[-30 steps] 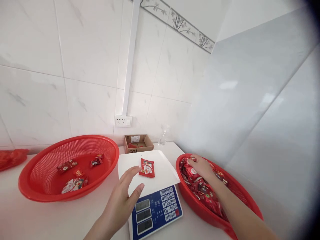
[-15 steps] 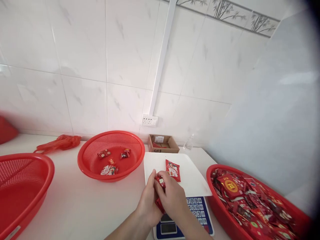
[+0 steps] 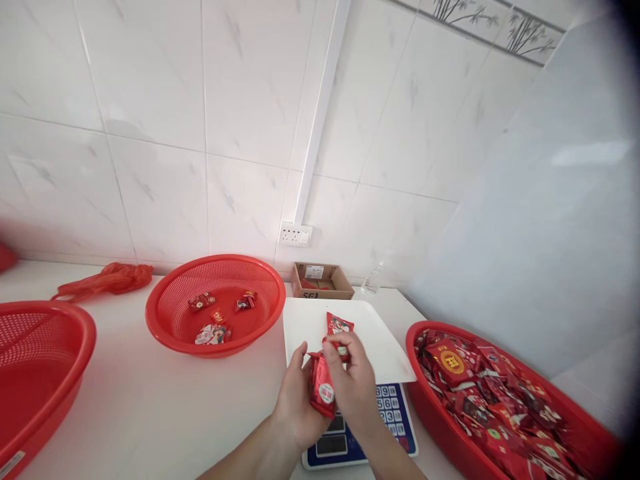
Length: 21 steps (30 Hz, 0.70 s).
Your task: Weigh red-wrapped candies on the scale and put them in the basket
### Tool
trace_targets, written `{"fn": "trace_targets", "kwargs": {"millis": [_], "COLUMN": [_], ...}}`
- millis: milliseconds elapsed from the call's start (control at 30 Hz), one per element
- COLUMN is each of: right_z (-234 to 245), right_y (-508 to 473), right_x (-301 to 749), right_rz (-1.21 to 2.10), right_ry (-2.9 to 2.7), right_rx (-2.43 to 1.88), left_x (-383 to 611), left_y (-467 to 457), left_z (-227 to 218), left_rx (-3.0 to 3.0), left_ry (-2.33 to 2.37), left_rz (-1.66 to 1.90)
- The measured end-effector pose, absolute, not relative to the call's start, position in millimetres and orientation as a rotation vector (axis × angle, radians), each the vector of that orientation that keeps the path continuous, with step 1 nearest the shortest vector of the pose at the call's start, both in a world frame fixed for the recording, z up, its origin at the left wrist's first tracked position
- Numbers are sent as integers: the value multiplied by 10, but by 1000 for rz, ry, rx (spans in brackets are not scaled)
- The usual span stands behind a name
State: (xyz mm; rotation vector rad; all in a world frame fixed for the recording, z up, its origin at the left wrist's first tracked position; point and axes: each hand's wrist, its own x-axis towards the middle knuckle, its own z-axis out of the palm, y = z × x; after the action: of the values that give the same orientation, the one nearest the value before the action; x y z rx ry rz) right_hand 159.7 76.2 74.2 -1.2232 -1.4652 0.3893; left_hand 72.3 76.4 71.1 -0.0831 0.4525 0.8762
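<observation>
Our left hand [image 3: 299,403] is cupped palm up, its fingers curled around a red packet [image 3: 324,388] with a pale round label, which rests over the palm. Our right hand [image 3: 356,390] is pinched on a small wrapped sachet [image 3: 343,351], thumb against fingers, partly hiding it. Both hands are above the near part of the scale [image 3: 397,417], covering some of its displays and keys. Just beyond our right fingers, another red sweet packet [image 3: 339,323] lies on the scale's white pan [image 3: 377,350]. To the right, close by the pan, a red basket [image 3: 431,408] is heaped with similar packets. To the left on the desk [image 3: 150,400], a round red colander [image 3: 240,263] holds a few packets. Behind the pan sits a cardboard box [image 3: 342,294].
</observation>
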Motion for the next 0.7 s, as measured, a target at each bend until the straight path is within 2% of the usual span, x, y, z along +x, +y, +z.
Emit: {"fn": "trace_targets", "kwargs": {"millis": [167, 333, 467, 700], "right_z": [688, 390, 371, 740], "right_y": [1068, 1278, 1154, 583], "right_x": [2220, 2658, 2510, 1960], "right_rz": [113, 145, 17, 349], "right_ry": [-1251, -1491, -1588, -1887], "right_rx": [-1497, -1852, -1691, -1217], "left_x": [617, 552, 578, 590], "left_y": [793, 805, 808, 884], "left_z": [824, 772, 666, 635], "left_rx": [-137, -137, -64, 53], "left_ry": [410, 246, 155, 270], "left_rz": [798, 767, 746, 834]}}
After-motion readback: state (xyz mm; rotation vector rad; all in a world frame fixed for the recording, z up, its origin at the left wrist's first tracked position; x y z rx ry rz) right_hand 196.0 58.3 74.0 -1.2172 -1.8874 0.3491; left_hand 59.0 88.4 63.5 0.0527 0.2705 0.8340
